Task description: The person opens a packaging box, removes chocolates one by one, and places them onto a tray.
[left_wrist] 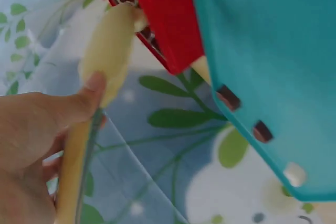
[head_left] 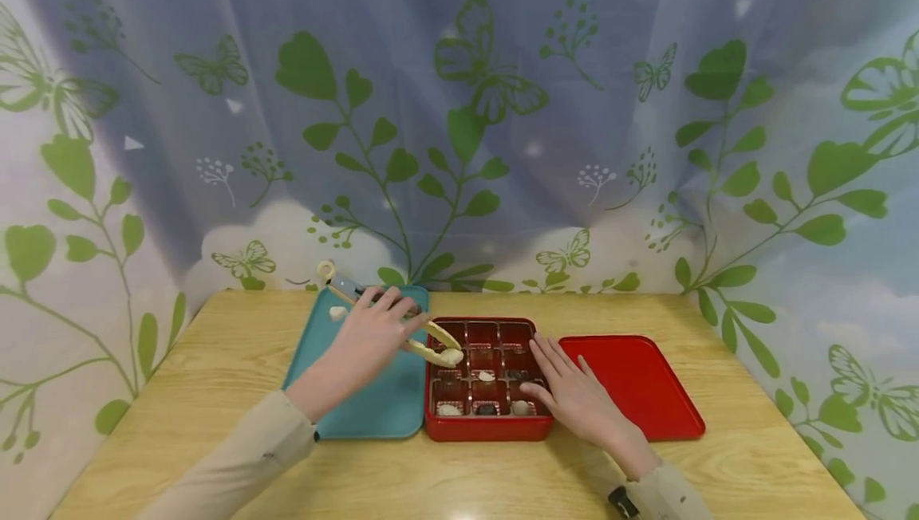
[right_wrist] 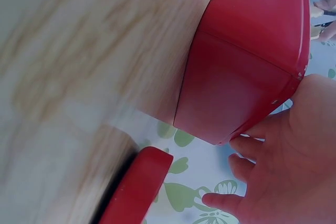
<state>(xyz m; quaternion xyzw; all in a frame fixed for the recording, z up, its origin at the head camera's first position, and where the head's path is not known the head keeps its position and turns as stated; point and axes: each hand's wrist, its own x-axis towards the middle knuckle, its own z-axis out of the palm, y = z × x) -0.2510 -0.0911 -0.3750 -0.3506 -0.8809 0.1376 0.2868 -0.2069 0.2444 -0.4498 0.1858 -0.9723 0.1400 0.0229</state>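
My left hand (head_left: 368, 338) grips a pair of cream-tipped tongs (head_left: 443, 335) over the left side of a red divided box (head_left: 490, 429). A small whitish piece (head_left: 452, 356) sits between the tong tips. Several compartments of the box hold pieces: a pale one (head_left: 486, 376), a dark one (head_left: 486, 409) and a round greyish one (head_left: 520, 407) among them. My right hand (head_left: 577, 400) lies along the box's right side with its fingers extended. In the right wrist view its fingers are against the red wall.
Left of the box lies a blue tray (head_left: 373, 416), with a white piece (left_wrist: 295, 174) and two brown pieces, one brown piece (left_wrist: 228, 98) nearer the box. A red lid (head_left: 639, 384) lies on the wooden table (head_left: 237, 360) at the right. A patterned curtain (head_left: 402, 105) hangs behind.
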